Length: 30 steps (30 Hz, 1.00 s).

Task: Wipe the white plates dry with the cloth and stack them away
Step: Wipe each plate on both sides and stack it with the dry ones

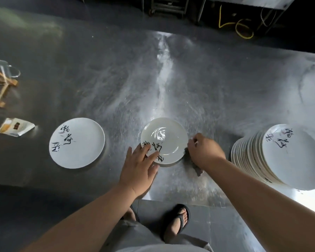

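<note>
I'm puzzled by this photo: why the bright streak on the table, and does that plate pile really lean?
Head view: light glares off the steel table and the middle plate; the wide-angle lens probably bends the edges, tilting the plate stack.

Dim overall. A bright glare streak runs down the steel table (225,88) from 12 o'clock and glints on the centre plate (173,142). Edges bow; corners fall dark and soft.

Black flip-flop sandals (178,218) with thick toe straps on bare feet (175,229); loose grey fabric legwear (135,233) above; pale grey shirt hem (162,249) at the bottom edge; forearms (91,215) bare.
</note>
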Available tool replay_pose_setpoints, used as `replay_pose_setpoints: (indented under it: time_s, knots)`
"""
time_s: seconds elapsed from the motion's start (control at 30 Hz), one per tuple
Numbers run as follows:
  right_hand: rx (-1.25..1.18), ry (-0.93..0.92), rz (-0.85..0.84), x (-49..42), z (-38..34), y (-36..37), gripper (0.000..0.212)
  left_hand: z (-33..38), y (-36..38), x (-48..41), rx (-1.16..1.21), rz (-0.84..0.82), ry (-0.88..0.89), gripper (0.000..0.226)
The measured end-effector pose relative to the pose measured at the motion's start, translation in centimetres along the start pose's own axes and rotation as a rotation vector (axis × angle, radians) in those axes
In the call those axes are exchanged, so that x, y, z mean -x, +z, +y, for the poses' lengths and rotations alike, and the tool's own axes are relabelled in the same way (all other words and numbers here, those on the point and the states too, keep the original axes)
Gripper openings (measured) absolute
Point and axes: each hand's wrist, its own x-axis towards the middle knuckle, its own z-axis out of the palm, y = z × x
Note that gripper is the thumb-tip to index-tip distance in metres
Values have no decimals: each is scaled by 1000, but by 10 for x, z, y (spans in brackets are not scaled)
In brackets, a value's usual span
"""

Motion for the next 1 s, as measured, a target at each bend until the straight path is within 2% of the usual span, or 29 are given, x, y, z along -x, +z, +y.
replay_pose_setpoints:
  time_s: [0.07, 0.13, 0.17, 0.23, 0.3, 0.37, 0.47, 0.53, 0.6, 0.63, 0.7, 0.77, 0.87, 0.93, 1.0]
  knots:
    - [45, 15, -14, -4, -4, -3, 39, 8, -14, -4, 156, 39, -123, 45]
    - [18, 45, -70, -11, -11, -6, 42, 15, -39, -17, 417, 140, -392, 47]
    - [-8, 55, -108, -15, -14, -9, 42, 15, -50, -28, 528, 132, -558, 51]
    - [-33, 48, -194, -21, -23, -16, 42, 10, -66, -54, 690, -36, -821, 57]
    - [-85, 40, -230, -23, -30, -20, 41, 7, -75, -75, 906, -238, -1006, 53]
    - [-148, 56, -238, -22, -31, -20, 42, 7, -85, -86, 1062, -322, -1154, 48]
    - [-242, 61, -183, -14, -27, -21, 43, 7, -96, -91, 1196, -323, -1191, 63]
    - [-391, 56, -80, -1, -24, -25, 44, 6, -103, -93, 1371, -253, -1185, 65]
    - [-621, 40, 49, 17, -24, -31, 41, 5, -111, -90, 1551, -178, -1151, 56]
    - [-714, 29, 92, 26, -24, -33, 40, 5, -115, -88, 1601, -143, -1107, 44]
    - [-706, -9, 86, 45, -24, -41, 38, 5, -121, -85, 1614, -81, -1004, 15]
    - [-575, -40, 73, 57, -21, -50, 35, 7, -128, -81, 1655, -44, -927, 25]
    - [-568, 3, 167, 69, -14, -67, 31, 18, -148, -74, 1725, -108, -810, 31]
    - [-700, 42, 257, 75, -15, -78, 25, 24, -157, -71, 1747, -118, -762, 29]
    - [-881, 5, 328, 80, -23, -87, 15, 31, -165, -69, 1756, -105, -736, 27]
